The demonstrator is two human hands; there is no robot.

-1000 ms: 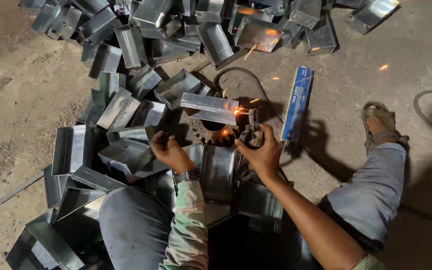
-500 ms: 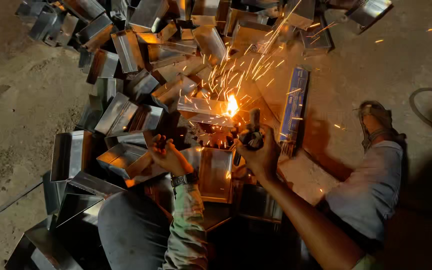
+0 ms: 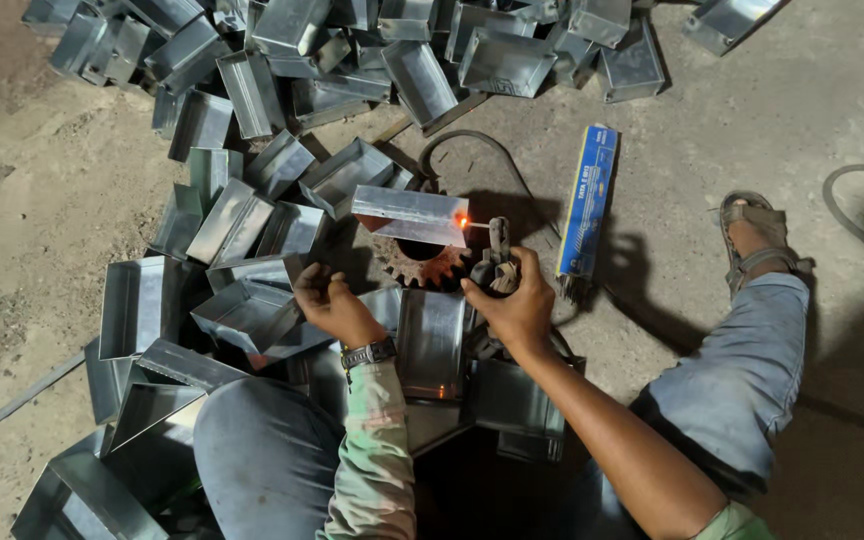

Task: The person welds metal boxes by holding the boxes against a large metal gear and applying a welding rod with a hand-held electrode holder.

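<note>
Two hands busy: right hand fingers clamped round the welding holder, glowing rod tip touching the metal box at 12 o'clock atop a rusty gear. Left hand loosely curled, empty, at 9 o'clock.

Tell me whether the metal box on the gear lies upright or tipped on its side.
Tipped on its side: the metal box shows a flat closed face upward on the rusty gear, glowing at its right end.
</note>
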